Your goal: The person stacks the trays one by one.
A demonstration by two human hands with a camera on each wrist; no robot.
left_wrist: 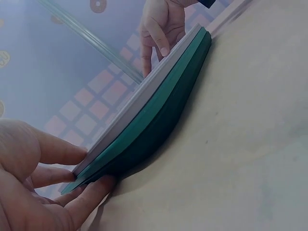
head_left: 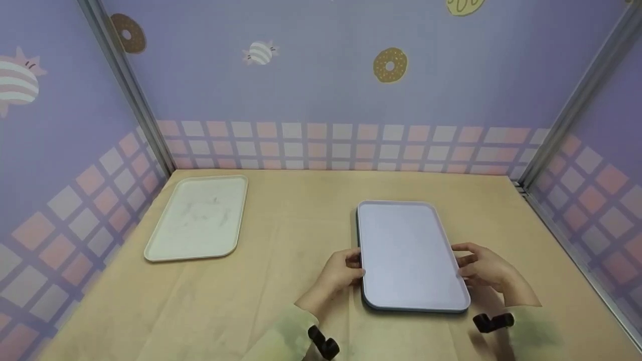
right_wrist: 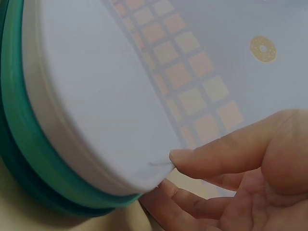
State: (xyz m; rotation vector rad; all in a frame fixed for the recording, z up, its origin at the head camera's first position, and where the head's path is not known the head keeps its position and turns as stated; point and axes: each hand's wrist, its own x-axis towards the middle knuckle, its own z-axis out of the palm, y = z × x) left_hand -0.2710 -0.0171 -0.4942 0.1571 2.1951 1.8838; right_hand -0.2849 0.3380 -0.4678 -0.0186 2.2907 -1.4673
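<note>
Reaching from the near side, the left hand point(head_left: 338, 271) and right hand point(head_left: 486, 273) face each other across a lilac tray point(head_left: 411, 255) stacked on green trays point(left_wrist: 163, 120), right of centre on the worktop point(head_left: 291, 225), fingers point(left_wrist: 94, 195) partly curled, pinching opposite long edges.

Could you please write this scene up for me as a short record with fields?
Tray stack: pale lavender tray on top, green trays beneath
Left grip: holds the stack's left edge
Right grip: holds its right edge
White tray: on the beige table, left of and apart from the stack
Back wall: purple, pink-and-white checks along the bottom
</note>
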